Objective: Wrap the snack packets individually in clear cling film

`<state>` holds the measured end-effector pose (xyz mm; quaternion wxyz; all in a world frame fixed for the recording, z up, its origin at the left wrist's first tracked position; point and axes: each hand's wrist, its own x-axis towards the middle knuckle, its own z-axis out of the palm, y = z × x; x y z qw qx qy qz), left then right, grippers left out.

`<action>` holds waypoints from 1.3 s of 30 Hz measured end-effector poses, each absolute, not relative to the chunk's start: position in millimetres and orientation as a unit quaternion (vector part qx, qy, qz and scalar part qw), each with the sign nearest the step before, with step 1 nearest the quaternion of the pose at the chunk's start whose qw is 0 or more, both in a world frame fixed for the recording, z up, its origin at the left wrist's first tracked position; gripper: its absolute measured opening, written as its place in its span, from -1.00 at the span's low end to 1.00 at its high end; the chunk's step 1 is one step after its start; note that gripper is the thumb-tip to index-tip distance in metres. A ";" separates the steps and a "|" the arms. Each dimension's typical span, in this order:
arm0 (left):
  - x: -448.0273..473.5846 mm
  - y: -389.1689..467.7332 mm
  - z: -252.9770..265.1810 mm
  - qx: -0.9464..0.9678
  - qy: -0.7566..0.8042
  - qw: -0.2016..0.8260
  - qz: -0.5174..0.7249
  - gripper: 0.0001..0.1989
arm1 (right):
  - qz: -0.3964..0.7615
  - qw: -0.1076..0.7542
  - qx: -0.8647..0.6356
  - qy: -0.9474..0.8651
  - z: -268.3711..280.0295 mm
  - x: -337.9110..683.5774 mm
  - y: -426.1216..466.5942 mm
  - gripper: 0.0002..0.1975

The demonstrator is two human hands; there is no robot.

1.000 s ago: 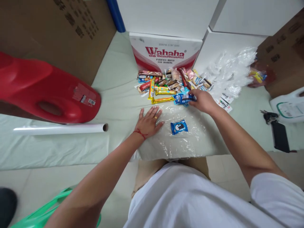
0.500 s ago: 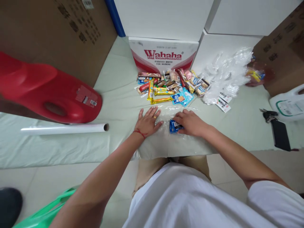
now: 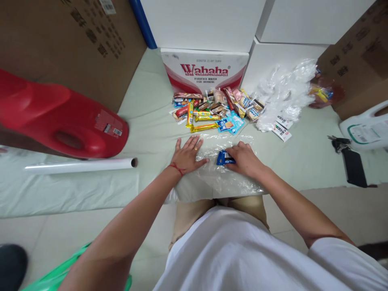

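Note:
My left hand (image 3: pixel 188 155) lies flat with fingers spread on the left side of a clear plastic bag (image 3: pixel 210 178), which rests on the cloth-covered table. To its right, my right hand (image 3: pixel 244 159) is closed around a small blue snack packet (image 3: pixel 222 158) over the bag. The packet's left end sticks out of the fingers; its right part is hidden by them. Whether the packet is inside the bag or on top of it I cannot tell. Just beyond the hands is a pile of wrapped snacks (image 3: pixel 206 117), with several yellow bars at its near edge.
Behind the snacks stands a Wahaha carton (image 3: pixel 206 70). Crumpled clear bags (image 3: pixel 281 97) and white packets (image 3: pixel 281 132) lie at right, near a white jug (image 3: pixel 366 131), keys and a black phone-like object (image 3: pixel 354 166). A red jug (image 3: pixel 60 117) and white roll (image 3: pixel 81 165) are at left.
My right hand has shifted slightly right with the blue packet. The clear bag looks more wrinkled and spread toward the right. My left hand stays flat in place.

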<state>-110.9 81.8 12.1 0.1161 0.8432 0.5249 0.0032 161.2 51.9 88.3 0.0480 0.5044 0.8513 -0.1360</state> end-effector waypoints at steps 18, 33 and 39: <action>-130.8 37.5 32.6 0.815 0.484 0.038 0.316 -0.41 | -0.179 -0.217 0.478 0.832 72.6 200.6 5.2 -0.52; -71.4 -15.0 54.1 0.745 0.493 0.206 0.398 -0.79 | -0.198 -0.332 0.595 0.705 48.9 247.9 -75.8 -0.69; -37.7 8.3 90.3 0.823 0.432 0.157 0.335 -0.71 | -0.235 -0.362 0.619 0.656 63.2 238.3 -52.9 -0.57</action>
